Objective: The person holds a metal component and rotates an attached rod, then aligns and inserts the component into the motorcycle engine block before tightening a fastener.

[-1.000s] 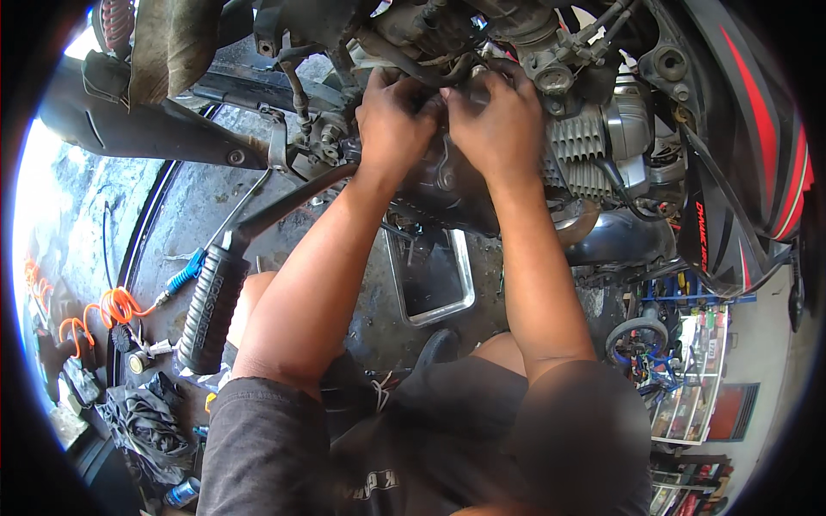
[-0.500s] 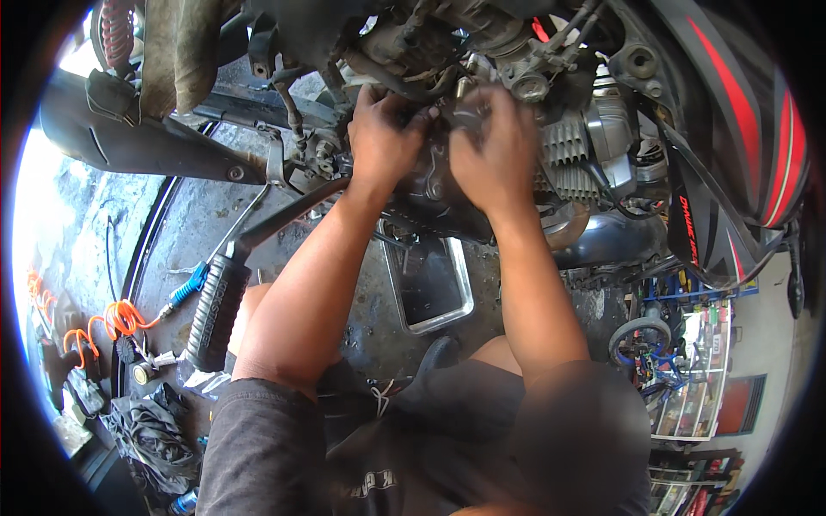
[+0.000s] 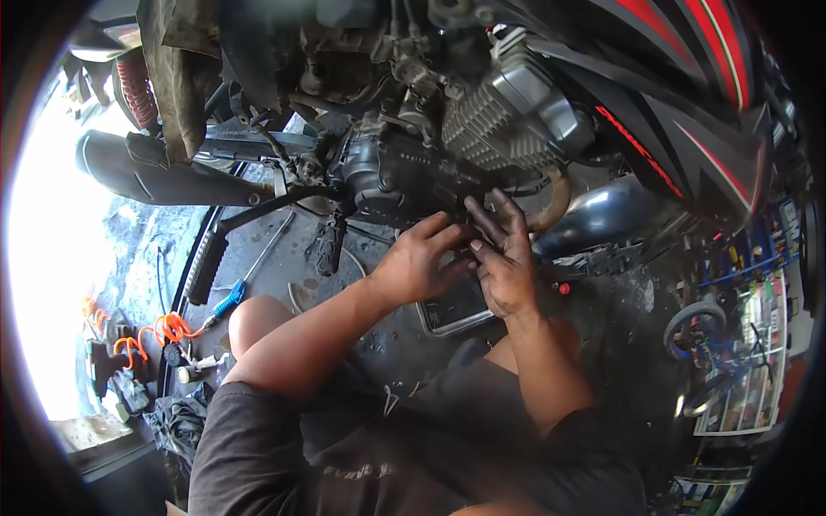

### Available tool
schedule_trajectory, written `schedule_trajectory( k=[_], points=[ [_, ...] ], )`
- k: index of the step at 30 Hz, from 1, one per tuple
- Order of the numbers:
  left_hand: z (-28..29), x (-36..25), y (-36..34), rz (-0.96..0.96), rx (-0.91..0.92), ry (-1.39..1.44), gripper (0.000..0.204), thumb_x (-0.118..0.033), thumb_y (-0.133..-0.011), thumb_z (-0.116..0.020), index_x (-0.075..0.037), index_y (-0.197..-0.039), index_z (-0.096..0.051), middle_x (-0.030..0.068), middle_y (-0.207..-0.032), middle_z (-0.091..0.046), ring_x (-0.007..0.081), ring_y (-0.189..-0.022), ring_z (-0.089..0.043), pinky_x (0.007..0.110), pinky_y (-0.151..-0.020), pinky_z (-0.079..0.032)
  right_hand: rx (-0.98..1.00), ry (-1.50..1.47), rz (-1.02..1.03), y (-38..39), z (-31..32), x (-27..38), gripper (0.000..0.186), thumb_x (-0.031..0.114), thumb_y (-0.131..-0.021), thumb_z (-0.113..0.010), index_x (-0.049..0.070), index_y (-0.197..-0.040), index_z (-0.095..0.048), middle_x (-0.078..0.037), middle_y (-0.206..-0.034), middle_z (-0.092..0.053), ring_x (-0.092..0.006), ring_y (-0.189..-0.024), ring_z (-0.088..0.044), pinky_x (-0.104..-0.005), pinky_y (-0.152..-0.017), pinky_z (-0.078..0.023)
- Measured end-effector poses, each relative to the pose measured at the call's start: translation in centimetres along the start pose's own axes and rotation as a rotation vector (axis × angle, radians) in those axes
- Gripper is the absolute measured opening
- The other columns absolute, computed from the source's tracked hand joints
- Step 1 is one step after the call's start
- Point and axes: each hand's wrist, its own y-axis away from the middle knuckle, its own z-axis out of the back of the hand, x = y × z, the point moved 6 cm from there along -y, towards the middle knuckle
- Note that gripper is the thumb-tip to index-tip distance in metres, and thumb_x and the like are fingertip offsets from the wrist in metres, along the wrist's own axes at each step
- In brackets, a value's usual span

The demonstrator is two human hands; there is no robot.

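Observation:
Both hands are together just below the engine of a motorcycle, with blackened fingertips. My left hand [image 3: 419, 260] has its fingers curled and meeting the fingers of the other hand; anything small between them is hidden. My right hand [image 3: 509, 273] is turned partly palm up, its index and middle fingers stretched out and its thumb close to the left fingertips. Behind them is the dark engine case [image 3: 379, 172], with the finned cylinder [image 3: 486, 116] up and to the right. Under the hands lies a metal tray [image 3: 465, 327], partly covered by them.
A foot peg [image 3: 205, 267] sticks out at the left, below the muffler [image 3: 155, 176]. On the floor lie an orange coiled hose [image 3: 165, 329] with a blue fitting [image 3: 230, 297] and a dark cloth [image 3: 183, 421]. The exhaust pipe [image 3: 602, 215] curves at the right; shelves [image 3: 744, 378] stand beyond.
Both hands have come down off the upper part of the engine and drawn together above the tray. The view has shifted, so more of the engine case shows.

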Motion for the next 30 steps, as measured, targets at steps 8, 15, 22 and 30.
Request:
schedule_trajectory(
  k=[8,15,22,30],
  points=[
    [-1.9,-1.2,-0.3,0.084,0.128,-0.034,0.019,-0.007,-0.078,-0.075,0.0,-0.095,-0.068,0.0173,-0.086,-0.067,0.0374,-0.077,-0.069,0.042,-0.067,-0.056,0.162,0.169,0.059,1.0,1.8,0.4,0.078,-0.014,-0.092,-0.052,0.016,-0.156,-0.019,-0.024,-0.148,-0.046,-0.0237,-0.133,-0.051,-0.0352,-0.107,-0.044],
    [4.5,3.4,-1.9,0.292,-0.213,-0.33,0.018,-0.016,-0.087,-0.071,0.0,-0.093,-0.065,0.0168,-0.084,-0.067,0.0362,-0.072,-0.067,0.039,-0.065,-0.053,0.127,0.466,0.072,1.4,1.8,2.3,0.089,0.003,-0.089,-0.071,0.015,-0.156,-0.015,-0.026,-0.145,-0.044,-0.0278,-0.125,-0.057,-0.0395,-0.102,-0.05],
    [7.6,4.5,-5.7,0.108,-0.415,-0.51,0.021,-0.018,-0.081,-0.076,-0.004,-0.096,-0.074,0.0142,-0.085,-0.072,0.031,-0.075,-0.07,0.039,-0.073,-0.054,0.341,0.772,0.074,3.4,-0.8,1.6,0.077,0.004,-0.086,-0.073,0.012,-0.151,-0.033,-0.019,-0.145,-0.048,-0.0247,-0.114,-0.064,-0.0375,-0.096,-0.054],
    [7.7,8.0,-5.8,0.205,-0.482,-0.433,0.019,-0.013,-0.08,-0.072,-0.004,-0.096,-0.075,0.0145,-0.089,-0.073,0.0291,-0.085,-0.072,0.037,-0.076,-0.054,0.422,1.14,0.376,5.2,-1.7,-0.2,0.066,0.015,-0.083,-0.077,0.008,-0.142,-0.048,-0.02,-0.13,-0.059,-0.0343,-0.114,-0.063,-0.0428,-0.097,-0.052]
  ],
)
